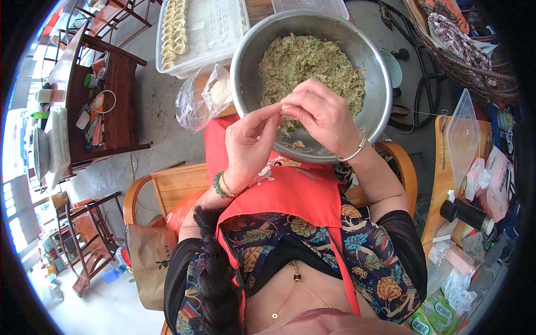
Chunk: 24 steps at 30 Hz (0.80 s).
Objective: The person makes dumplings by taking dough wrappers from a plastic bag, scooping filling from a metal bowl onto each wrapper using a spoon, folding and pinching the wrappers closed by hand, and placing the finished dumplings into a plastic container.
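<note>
Dumpling dough shows only as a small pale edge where the fingertips of the two hands meet, above the near part of the metal bowl. Most of it is hidden by the fingers, so its long axis and whether it is folded shut cannot be told. The left hand pinches it from the left between thumb and forefinger; the right hand closes on it from the right, thumb and fingers drawn together, and hides more of it.

The relation that counts most is the one to the plastic tray, which lies ahead and to the left, beyond the bowl's left rim. The left hand is the nearer of the two; the right sits over the bowl, farther across. The tray's long side runs away from the person, and the finished dumplings stand in rows along its left side, so its bare floor lies on the side nearer the bowl. A clear plastic bag, with something pale inside, lies between the left hand and the tray's near end, beside the bowl. The green filling spreads over the bowl's floor, mostly just beyond the fingers.
</note>
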{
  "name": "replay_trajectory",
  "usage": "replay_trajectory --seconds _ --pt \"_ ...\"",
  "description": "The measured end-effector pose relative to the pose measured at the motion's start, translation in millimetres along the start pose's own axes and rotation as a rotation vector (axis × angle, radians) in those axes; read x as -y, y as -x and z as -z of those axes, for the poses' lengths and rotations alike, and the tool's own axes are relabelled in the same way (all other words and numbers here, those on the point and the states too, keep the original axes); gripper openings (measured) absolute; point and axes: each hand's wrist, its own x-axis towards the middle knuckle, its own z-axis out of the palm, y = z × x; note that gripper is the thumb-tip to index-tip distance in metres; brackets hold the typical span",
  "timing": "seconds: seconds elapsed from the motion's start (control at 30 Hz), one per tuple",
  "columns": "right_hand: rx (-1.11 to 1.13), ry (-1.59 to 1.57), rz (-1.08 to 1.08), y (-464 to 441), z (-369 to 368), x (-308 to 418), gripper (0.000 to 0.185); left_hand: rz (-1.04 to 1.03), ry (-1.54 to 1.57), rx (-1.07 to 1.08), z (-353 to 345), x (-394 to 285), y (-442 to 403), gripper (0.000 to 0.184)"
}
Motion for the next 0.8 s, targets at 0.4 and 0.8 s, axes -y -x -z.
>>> replay_trajectory --seconds 0.4,0.8 --pt "0.051 -0.001 -0.033 -2 2 0 0.016 0.56 1.053 0.243 0 -6 -9 0.076" --pt "0.187 -0.161 0.009 -6 2 -10 0.01 0.581 0.998 0.248 1 -8 -5 0.08"
